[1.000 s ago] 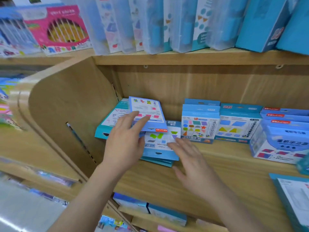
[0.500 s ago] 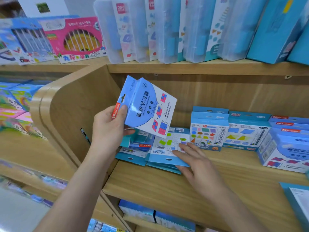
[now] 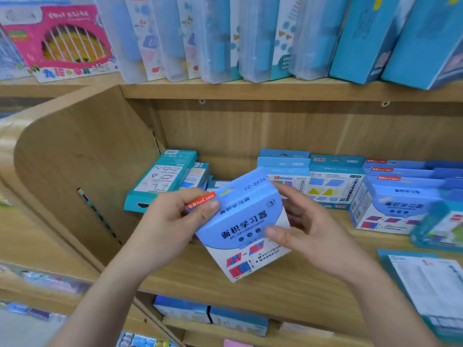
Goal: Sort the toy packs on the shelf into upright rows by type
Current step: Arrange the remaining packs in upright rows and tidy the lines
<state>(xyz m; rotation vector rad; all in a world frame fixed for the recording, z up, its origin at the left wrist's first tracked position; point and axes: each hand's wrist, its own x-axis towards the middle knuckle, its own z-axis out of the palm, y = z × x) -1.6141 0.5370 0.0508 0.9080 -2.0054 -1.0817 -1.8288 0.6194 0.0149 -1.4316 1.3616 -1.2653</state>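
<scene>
I hold a blue and white toy pack (image 3: 244,226) with red and blue squares printed on it, tilted, in front of the middle shelf (image 3: 250,284). My left hand (image 3: 170,226) grips its upper left corner by the orange label. My right hand (image 3: 308,229) holds its right edge, thumb on the front. Behind it a teal pack (image 3: 162,179) leans against the shelf's left wall over a loose pile. Two upright packs with coloured shapes (image 3: 335,181) stand at the back. A row of packs like mine (image 3: 395,204) stands to the right.
The curved wooden side panel (image 3: 75,171) closes the shelf on the left. Above, a shelf carries clear plastic cases (image 3: 225,38) and a pink box (image 3: 60,41). A flat teal pack (image 3: 431,284) lies at the right front. More boxes (image 3: 210,314) sit on the shelf below.
My left hand lifted the blue pack off the left pile and brought it down and right. My right hand left the pile and took hold of the pack's right edge.
</scene>
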